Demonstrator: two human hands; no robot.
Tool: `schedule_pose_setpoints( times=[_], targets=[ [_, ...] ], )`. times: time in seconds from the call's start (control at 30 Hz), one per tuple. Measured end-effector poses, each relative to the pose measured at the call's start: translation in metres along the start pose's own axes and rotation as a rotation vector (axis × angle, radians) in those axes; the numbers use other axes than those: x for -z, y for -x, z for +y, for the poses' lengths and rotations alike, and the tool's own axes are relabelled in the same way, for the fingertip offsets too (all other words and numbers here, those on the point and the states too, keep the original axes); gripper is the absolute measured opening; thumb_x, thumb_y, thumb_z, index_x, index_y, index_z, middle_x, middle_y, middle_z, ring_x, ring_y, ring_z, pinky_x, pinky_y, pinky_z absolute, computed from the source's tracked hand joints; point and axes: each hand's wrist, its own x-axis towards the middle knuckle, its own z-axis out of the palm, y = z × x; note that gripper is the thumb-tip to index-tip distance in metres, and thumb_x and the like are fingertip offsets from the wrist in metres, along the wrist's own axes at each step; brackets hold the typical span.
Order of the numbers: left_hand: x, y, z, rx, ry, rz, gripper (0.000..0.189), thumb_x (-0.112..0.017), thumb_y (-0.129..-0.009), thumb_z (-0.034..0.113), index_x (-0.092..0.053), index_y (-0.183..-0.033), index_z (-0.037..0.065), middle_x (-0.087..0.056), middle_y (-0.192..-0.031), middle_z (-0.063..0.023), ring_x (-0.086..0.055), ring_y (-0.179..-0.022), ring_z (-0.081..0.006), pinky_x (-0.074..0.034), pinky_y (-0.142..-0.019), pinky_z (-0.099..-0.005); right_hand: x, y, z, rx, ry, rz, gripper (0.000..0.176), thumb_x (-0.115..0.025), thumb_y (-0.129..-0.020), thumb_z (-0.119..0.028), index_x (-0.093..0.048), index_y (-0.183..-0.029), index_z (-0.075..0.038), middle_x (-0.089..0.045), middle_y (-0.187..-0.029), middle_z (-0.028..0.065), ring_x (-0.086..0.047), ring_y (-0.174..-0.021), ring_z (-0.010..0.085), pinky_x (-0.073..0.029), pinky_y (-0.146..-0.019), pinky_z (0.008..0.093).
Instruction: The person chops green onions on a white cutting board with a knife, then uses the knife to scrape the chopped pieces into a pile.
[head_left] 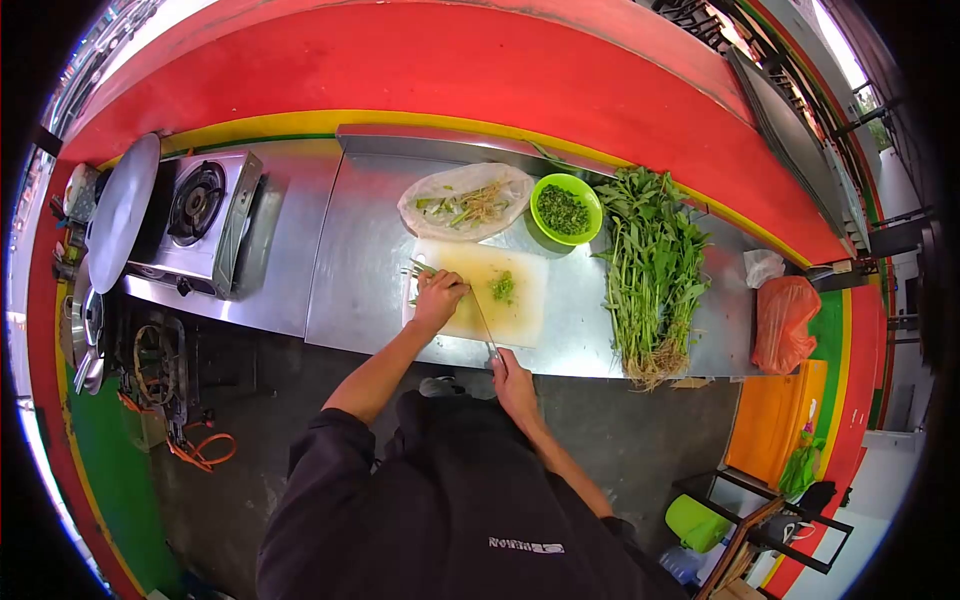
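Note:
On the white cutting board (527, 318), my left hand (438, 298) is closed over a small bunch of green stems (419, 268), whose ends stick out past the fingers. My right hand (513, 382) grips the handle of a knife (483, 318) at the board's front edge. Its blade slants up and left, with the tip close beside my left fingers. A little heap of chopped greens (502, 287) lies on the board to the right of the blade. Behind the board stands a bright green bowl (568, 234) holding chopped greens.
A plastic bag (470, 180) with rooty trimmings lies behind the board. To the right is a large pile of leafy stalks (655, 270), then a red plastic bag (784, 325). A gas stove (200, 215) and a big round metal lid (123, 213) stand at the left.

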Motion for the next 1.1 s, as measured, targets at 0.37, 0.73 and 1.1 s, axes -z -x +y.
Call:
schedule_pose_setpoints(
  times=[0.37,0.73,1.1],
  targets=[
    [0.003,0.008,-0.007,-0.075,-0.151,-0.115,0.023,-0.068,-0.085,0.012,-0.077,-0.103,0.023,-0.063,-0.101,0.0059,-0.060,-0.108,-0.0133,-0.032,-0.102,-0.0536,-0.010,-0.024,-0.004,0.031,-0.065,0.021,0.028,-0.055,-0.104,-0.027,-0.061,-0.124,-0.007,-0.068,-0.085,0.0286,-0.067,-0.083,0.0504,-0.052,-0.068,0.0540],
    [0.001,0.004,-0.008,0.054,-0.014,-0.057,0.011,-0.072,-0.086,0.018,-0.079,-0.093,0.022,-0.066,-0.092,0.0072,-0.062,-0.100,-0.0123,-0.030,-0.100,-0.0489,-0.001,-0.004,0.005,-0.011,-0.083,0.007,0.037,-0.053,-0.106,-0.032,-0.061,-0.130,-0.006,-0.071,-0.079,0.0171,-0.071,-0.070,0.0292,-0.053,-0.066,0.0400],
    [0.004,0.001,-0.005,0.111,0.047,-0.047,0.007,-0.074,-0.084,0.020,-0.080,-0.086,0.023,-0.065,-0.090,0.0089,-0.060,-0.098,-0.0123,-0.032,-0.095,-0.0490,-0.008,0.000,0.004,-0.033,-0.072,0.007,0.038,-0.055,-0.105,-0.034,-0.062,-0.130,-0.006,-0.071,-0.089,0.0254,-0.071,-0.088,0.0449,-0.055,-0.075,0.0478]
  ],
)
